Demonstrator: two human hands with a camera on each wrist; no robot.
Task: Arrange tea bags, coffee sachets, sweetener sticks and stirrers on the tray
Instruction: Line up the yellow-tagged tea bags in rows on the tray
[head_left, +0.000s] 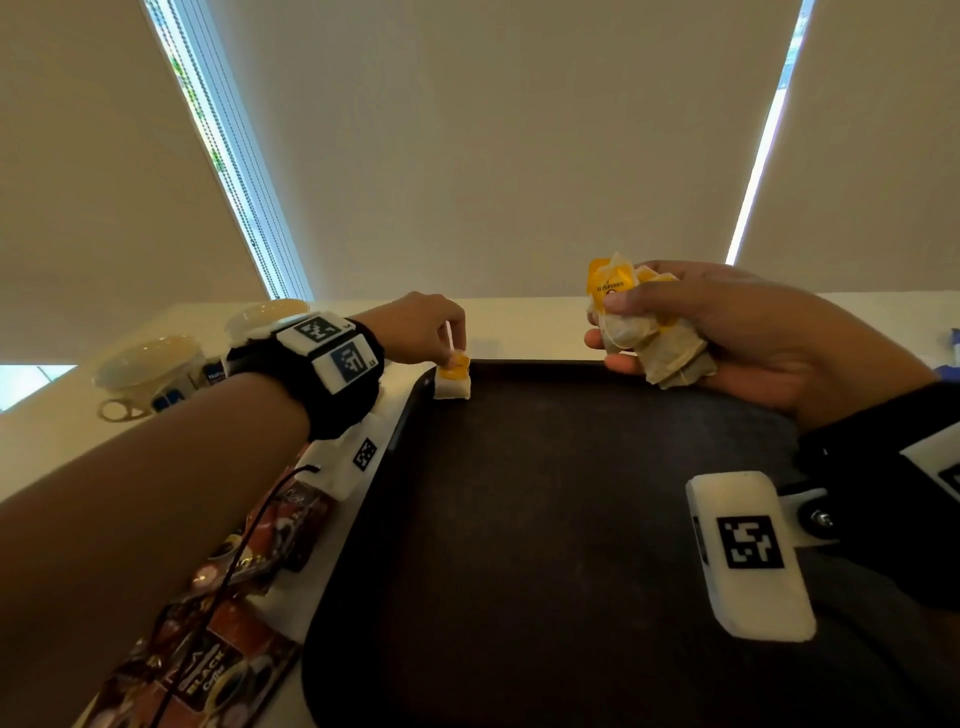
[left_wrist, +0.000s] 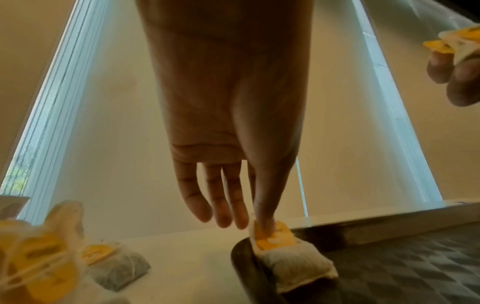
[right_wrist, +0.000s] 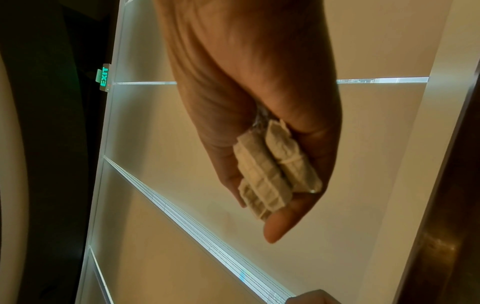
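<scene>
A dark tray lies in front of me on a pale counter. One tea bag with a yellow tag sits in the tray's far left corner. My left hand pinches its tag from above. In the left wrist view a fingertip sits on the yellow tag of that tea bag while the other fingers hang straight. My right hand hovers over the tray's far right side and grips a bundle of tea bags. The right wrist view shows that bundle of tea bags between thumb and fingers.
Coffee sachets lie on the counter left of the tray. Two white cups stand at the far left. Loose tea bags lie on the counter beside the tray corner. Window blinds rise just behind the counter.
</scene>
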